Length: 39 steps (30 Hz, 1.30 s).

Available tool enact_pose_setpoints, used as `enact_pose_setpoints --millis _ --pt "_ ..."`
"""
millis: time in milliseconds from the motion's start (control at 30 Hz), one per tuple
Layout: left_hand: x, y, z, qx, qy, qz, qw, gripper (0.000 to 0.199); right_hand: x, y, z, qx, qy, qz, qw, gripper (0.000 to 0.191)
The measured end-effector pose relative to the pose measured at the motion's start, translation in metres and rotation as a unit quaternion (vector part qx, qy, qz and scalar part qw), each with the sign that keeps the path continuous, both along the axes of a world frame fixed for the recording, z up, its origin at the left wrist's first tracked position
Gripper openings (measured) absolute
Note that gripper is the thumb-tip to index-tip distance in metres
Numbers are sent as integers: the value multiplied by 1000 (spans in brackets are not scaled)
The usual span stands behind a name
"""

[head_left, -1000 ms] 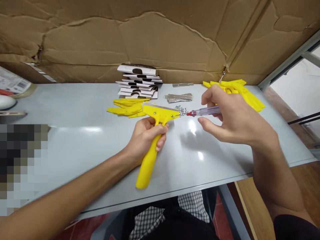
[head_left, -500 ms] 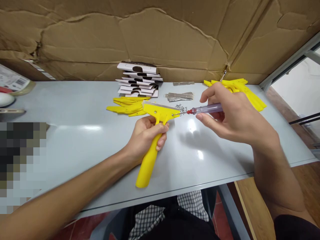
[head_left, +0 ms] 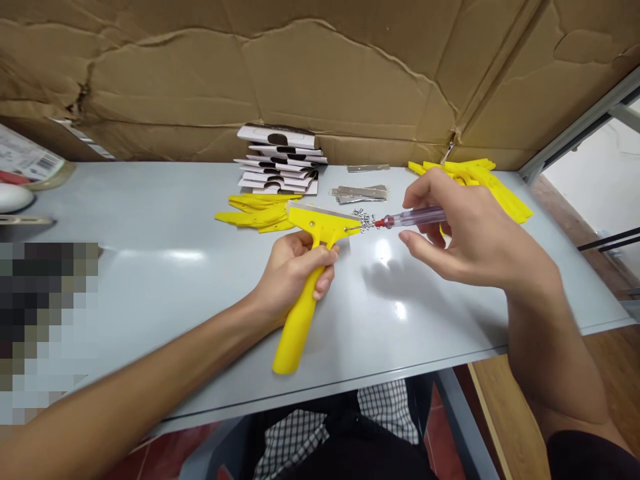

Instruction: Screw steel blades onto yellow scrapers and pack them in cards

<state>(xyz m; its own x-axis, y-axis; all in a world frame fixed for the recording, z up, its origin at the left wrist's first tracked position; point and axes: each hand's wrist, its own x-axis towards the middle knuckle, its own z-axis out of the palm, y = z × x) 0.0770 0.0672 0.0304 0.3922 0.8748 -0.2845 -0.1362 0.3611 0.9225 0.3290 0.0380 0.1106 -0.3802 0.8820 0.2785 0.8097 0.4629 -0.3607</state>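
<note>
My left hand [head_left: 295,270] is wrapped round the neck of a yellow scraper [head_left: 300,320], its handle slanting down toward the table's front edge. A metal blade [head_left: 320,210] runs along the top of the scraper's head. A screwdriver [head_left: 413,217] with a clear purple handle and red collar lies almost level, its tip at the screw in the right end of the head. My right hand [head_left: 463,230] has its fingers curled round the handle's back end, the thumb standing off below it. Several small screws [head_left: 364,219] lie loose just behind the tip.
Behind the scraper are yellow plastic strips [head_left: 260,215], a stack of folded white cards [head_left: 280,160] and metal blades [head_left: 360,193]. More yellow pieces [head_left: 480,180] are piled at the back right. A cardboard sheet [head_left: 320,73] stands along the grey table's [head_left: 175,280] back edge.
The right thumb has moved slightly away from the screwdriver's handle. The scraper and the screwdriver's tip stay almost in place, with the whole view shifted slightly.
</note>
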Motion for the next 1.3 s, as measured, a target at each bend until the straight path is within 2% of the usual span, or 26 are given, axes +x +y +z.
enact_pose_setpoints --millis 67,200,333,433,533,667,767,1000,1100,1300 --pt "-1 0 0 0 0 0 1000 25 1 -1 0 -1 1 1 1000 21" --pt "0 0 0 0 1 1 1000 25 4 2 -3 37 -3 -3 999 10" --pt "1 -1 1 3 1 2 1000 28 2 4 -4 41 -25 -25 999 20" --pt "1 -1 2 3 2 -1 1000 27 1 1 -2 22 -12 -13 1000 16" --pt "1 -1 2 5 3 0 1000 25 2 -2 0 5 -4 3 1000 21" --pt "1 0 1 6 7 0 1000 25 4 0 -1 46 3 7 999 9" --pt "1 -1 1 6 9 -5 1000 26 2 3 -4 63 -10 -14 998 12" --pt "2 -1 2 5 5 -3 1000 26 -1 -2 -5 45 26 15 999 17" --pt "2 0 1 6 6 -2 1000 26 0 1 -5 58 15 8 998 10" --pt "1 0 1 12 5 -7 1000 25 0 1 -4 50 6 -12 999 15"
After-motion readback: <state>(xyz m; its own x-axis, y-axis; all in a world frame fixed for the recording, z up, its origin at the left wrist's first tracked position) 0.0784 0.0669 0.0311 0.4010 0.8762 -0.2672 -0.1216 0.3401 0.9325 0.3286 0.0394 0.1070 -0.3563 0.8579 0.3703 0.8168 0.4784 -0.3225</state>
